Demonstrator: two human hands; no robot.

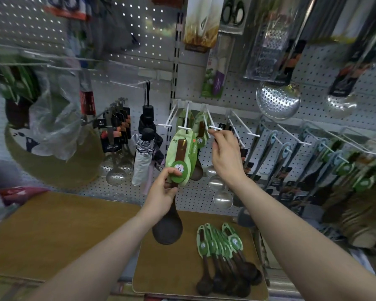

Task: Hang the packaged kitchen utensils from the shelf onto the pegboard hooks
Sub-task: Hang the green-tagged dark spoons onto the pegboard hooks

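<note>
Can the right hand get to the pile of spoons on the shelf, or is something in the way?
Probably yes. The right hand is up at a white hook and holds no spoon. The pile of packaged spoons lies uncovered on the shelf below it, nothing between.

Both forearms are bare up to the frame's edge, and the left hand (161, 192) and right hand (226, 157) wear no gloves or rings.

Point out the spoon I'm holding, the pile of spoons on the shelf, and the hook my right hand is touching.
held spoon (167, 232), head view, dark bowl.
spoon pile (226, 246), head view, green cards.
hook (215, 128), head view, white tip bar.
</note>
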